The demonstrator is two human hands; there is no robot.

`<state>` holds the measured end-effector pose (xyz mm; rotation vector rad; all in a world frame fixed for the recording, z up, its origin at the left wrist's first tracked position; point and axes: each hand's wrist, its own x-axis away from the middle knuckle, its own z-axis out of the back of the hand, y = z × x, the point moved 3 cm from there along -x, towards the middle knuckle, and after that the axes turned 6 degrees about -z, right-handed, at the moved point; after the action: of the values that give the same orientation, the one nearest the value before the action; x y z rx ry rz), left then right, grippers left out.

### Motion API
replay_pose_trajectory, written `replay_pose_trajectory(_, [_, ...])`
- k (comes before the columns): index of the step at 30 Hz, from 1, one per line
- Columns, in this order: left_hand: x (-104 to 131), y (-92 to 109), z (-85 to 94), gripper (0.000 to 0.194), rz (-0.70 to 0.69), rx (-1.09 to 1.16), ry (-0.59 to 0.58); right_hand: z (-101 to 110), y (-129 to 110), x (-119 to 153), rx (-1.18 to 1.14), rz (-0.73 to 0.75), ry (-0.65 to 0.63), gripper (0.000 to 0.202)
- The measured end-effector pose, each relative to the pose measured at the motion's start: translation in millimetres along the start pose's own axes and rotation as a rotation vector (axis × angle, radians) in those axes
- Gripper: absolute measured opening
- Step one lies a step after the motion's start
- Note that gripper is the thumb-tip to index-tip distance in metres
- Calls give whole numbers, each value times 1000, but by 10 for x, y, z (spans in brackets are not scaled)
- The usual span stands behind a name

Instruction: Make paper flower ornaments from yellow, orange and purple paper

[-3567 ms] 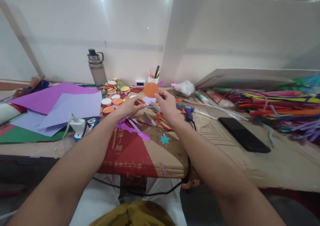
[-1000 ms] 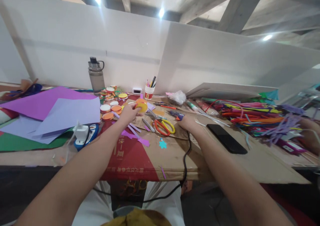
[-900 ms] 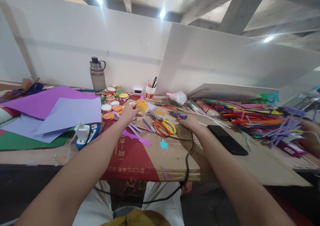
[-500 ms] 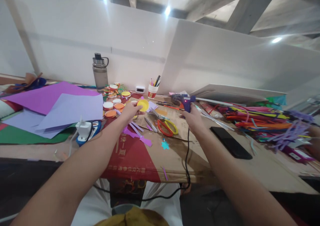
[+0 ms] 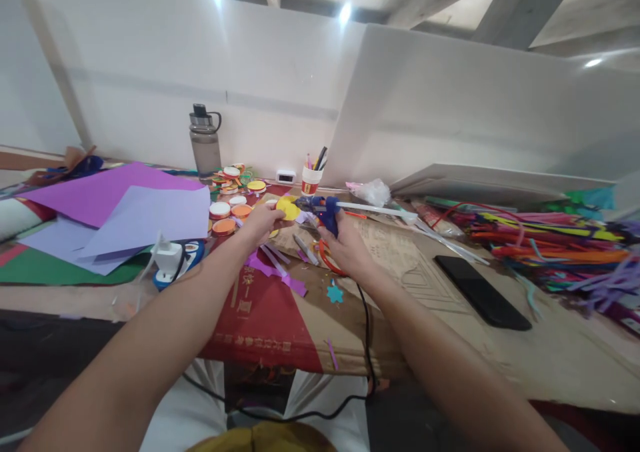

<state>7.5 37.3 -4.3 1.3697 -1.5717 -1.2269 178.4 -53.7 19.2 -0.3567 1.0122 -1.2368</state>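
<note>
- Pale wall panels stand behind the cluttered worktop, beneath a ceiling with bright lights.
- Pinched between the thumb and fingers of the left hand is a yellow disc, at the ends of the fingers and above the worktop.
- The right hand grips the handle of a blue glue gun; its nozzle points left, close to the disc, though whether they touch cannot be told.
- A pale stick extends from the back of the gun, and a black cord drops past the table edge.
- Red and brown cardboard covers the surface; orange scissor handles show partly behind the right hand, with a teal cut-out nearer the person.
- Round orange and white pieces lie just beyond the left forearm, near purple and lavender sheets.
- Toward the wall are an upright bottle and a cup of pens.
- On the right lie a black phone and a heap of colourful fuzzy strips.
</note>
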Motion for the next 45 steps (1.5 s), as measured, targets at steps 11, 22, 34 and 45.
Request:
replay_pose_trajectory(11, [62, 11, -110, 16, 27, 31, -88, -15, 55, 52, 115, -43, -31, 37])
replay_pose_trajectory(22, [97, 62, -130, 20, 19, 55, -68, -5, 68, 73, 170, -55, -47, 34])
replay_pose_trajectory(34, [106, 68, -132, 23, 36, 85, -52, -1, 89, 80, 152, -44, -41, 36])
replay_pose_trajectory(45, [105, 83, -136, 24, 21, 58, -57, 4, 61, 106, 157, -37, -29, 36])
